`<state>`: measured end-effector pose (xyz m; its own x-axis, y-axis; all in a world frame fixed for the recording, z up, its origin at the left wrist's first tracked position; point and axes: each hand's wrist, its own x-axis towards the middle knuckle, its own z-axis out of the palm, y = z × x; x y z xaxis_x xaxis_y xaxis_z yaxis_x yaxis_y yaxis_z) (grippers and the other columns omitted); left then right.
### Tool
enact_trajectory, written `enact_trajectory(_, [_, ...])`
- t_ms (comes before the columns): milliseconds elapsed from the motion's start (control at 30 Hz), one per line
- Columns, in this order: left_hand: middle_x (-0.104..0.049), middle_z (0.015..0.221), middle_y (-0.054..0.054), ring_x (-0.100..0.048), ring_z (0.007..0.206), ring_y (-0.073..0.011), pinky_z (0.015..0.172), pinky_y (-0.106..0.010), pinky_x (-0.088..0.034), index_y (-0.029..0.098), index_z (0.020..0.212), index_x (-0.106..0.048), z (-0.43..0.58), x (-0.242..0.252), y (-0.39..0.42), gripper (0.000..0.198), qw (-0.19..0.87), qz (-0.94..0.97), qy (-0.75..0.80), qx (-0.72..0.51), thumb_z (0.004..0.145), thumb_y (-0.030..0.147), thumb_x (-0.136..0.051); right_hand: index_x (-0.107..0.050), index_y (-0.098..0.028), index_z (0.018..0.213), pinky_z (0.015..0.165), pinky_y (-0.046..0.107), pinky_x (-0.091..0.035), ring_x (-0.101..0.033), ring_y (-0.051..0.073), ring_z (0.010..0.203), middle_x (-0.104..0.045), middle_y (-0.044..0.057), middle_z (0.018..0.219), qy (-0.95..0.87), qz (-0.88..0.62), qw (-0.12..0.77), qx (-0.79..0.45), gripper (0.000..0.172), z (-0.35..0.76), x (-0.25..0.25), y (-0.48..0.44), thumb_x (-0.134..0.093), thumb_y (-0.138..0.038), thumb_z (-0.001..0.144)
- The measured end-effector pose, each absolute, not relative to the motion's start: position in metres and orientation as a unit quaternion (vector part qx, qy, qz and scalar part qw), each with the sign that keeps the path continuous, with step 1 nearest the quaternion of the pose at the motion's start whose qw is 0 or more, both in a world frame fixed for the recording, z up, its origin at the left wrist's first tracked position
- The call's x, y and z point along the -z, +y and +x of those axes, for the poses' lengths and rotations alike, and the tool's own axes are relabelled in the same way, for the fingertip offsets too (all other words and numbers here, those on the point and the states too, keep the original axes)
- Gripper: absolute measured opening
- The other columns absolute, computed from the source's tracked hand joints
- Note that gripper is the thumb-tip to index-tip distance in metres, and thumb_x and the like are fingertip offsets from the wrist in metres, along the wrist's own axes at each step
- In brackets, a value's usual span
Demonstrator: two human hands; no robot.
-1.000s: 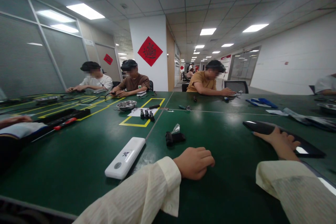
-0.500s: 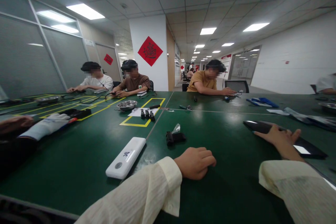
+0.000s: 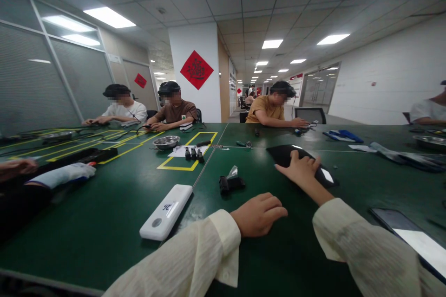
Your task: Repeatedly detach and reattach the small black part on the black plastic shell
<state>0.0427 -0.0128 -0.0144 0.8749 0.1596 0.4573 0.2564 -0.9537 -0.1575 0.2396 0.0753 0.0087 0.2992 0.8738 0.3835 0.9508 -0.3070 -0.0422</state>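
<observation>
My right hand grips a glossy black panel from above. Its thumb and fingers spread across the top; the panel tapers to a point at the left, and part of it is hidden under the hand. My left hand lies on the green table, palm down, fingers loosely bent and a little apart, nothing visible in it. Just beyond it sits a small black clip-like part with a piece of clear plastic. A white power bank marked 26 lies to its left.
At lower right lies a dark phone-like slab. Farther off are a metal bowl, several small black parts and blue-grey gloves. A co-worker's gloved hand is at the left; other people sit across the table.
My right hand has moved left and away from me, bringing the black panel along. The phone-like slab has come into fuller view. My left hand stays almost in place.
</observation>
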Motion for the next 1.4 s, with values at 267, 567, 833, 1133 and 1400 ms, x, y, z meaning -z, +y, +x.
enact_trajectory(267, [-0.059, 0.089, -0.006, -0.052, 0.083, -0.0149, 0.075, -0.029, -0.045, 0.016, 0.095, -0.051, 0.043, 0.020, -0.014, 0.017, 0.159, -0.946, -0.070, 0.274, 0.080, 0.016, -0.043, -0.036, 0.000, 0.129, 0.100, 0.055, 0.005, -0.047, 0.043, 0.112, -0.055, 0.031, 0.112, -0.692, -0.714, 0.053, 0.090, 0.095, 0.168, 0.000, 0.036, -0.039, -0.073, 0.069])
enact_trajectory(567, [-0.061, 0.096, -0.003, -0.054, 0.082, -0.0138, 0.073, -0.029, -0.043, 0.020, 0.094, -0.054, 0.046, 0.023, -0.018, 0.016, 0.200, -0.941, -0.005, 0.271, 0.082, 0.027, -0.045, -0.049, -0.006, 0.118, 0.087, 0.053, -0.036, -0.059, 0.038, 0.098, -0.062, 0.026, 0.104, -0.706, -0.707, 0.026, 0.038, 0.075, 0.162, -0.010, 0.023, -0.041, -0.067, 0.075])
enact_trajectory(833, [-0.060, 0.100, -0.003, -0.056, 0.086, -0.0144, 0.074, -0.032, -0.042, 0.022, 0.096, -0.054, 0.045, 0.022, -0.021, 0.021, 0.189, -0.959, -0.017, 0.209, 0.083, 0.035, -0.044, -0.055, -0.006, 0.112, 0.072, 0.033, -0.046, -0.066, 0.024, 0.074, -0.068, 0.017, 0.083, -0.626, -0.750, 0.184, -0.107, 0.055, 0.248, -0.041, 0.077, -0.023, -0.045, 0.089])
enact_trajectory(1133, [-0.060, 0.096, -0.003, -0.055, 0.079, -0.0130, 0.068, -0.030, -0.042, 0.021, 0.095, -0.052, 0.047, 0.023, -0.020, 0.020, 0.174, -0.958, -0.048, 0.224, 0.082, 0.031, -0.041, -0.045, -0.016, 0.133, 0.102, 0.047, -0.016, -0.024, 0.032, 0.133, -0.037, 0.020, 0.140, -0.534, -0.834, 0.096, 0.100, 0.052, 0.398, 0.059, 0.111, -0.029, -0.030, 0.086])
enact_trajectory(1400, [-0.058, 0.098, -0.003, -0.054, 0.077, -0.0119, 0.062, -0.028, -0.042, 0.021, 0.098, -0.050, 0.047, 0.023, -0.021, 0.019, 0.171, -0.966, -0.062, 0.182, 0.083, 0.029, -0.041, -0.054, -0.010, 0.124, 0.096, 0.048, -0.023, -0.040, 0.031, 0.124, -0.049, 0.024, 0.127, -0.501, -0.861, 0.093, 0.004, 0.054, 0.418, 0.063, 0.120, -0.028, -0.031, 0.082])
